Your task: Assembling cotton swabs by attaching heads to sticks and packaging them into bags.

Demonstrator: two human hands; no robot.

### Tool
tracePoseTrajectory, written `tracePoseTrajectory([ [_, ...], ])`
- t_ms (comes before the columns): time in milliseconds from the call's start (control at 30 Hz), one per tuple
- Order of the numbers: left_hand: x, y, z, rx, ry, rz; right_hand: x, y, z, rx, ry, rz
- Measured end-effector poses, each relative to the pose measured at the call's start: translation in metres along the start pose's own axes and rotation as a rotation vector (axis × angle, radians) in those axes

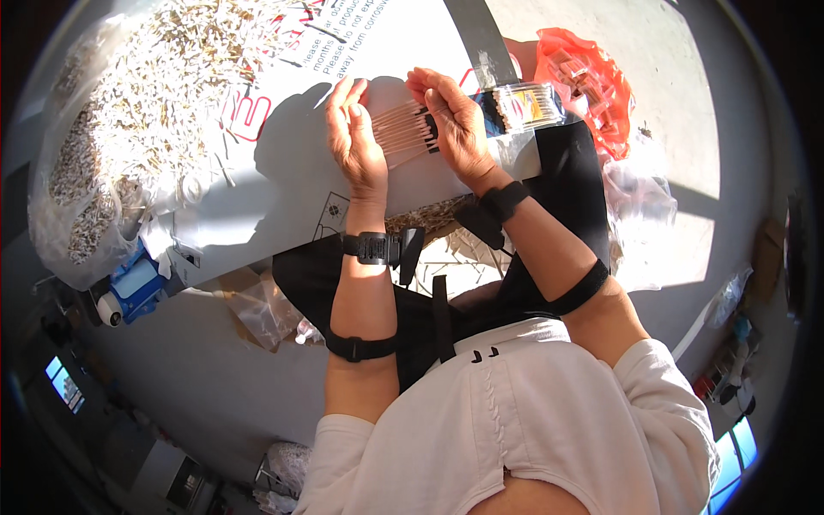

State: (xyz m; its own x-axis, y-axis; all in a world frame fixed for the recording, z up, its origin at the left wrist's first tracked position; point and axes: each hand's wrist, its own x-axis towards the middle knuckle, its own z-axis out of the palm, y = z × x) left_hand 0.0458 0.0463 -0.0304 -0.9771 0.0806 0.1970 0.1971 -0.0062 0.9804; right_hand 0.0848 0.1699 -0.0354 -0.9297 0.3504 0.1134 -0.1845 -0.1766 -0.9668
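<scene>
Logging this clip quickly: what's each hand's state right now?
Left hand: half-curled at the left ends of the thin sticks; grip cannot be told.
Right hand: half-curled by their right ends; grip cannot be told.

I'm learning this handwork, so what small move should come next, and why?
Probably ease the left hand and right hand slightly inward to steady the thin sticks: they lie side by side in a spread row, with one hand near each end. Whether the fingers already touch them is hard to tell.
</scene>
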Motion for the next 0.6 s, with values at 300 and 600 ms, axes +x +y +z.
tracePoseTrajectory([
  [300, -0.006, 0.004, 0.01, -0.109, 0.028, -0.001, -0.013, 0.003, 0.002, -0.055, 0.042, -0.024],
  [600, -0.004, -0.002, 0.008, -0.187, 0.01, -0.013, -0.012, -0.004, 0.005, -0.121, 0.017, -0.086],
])
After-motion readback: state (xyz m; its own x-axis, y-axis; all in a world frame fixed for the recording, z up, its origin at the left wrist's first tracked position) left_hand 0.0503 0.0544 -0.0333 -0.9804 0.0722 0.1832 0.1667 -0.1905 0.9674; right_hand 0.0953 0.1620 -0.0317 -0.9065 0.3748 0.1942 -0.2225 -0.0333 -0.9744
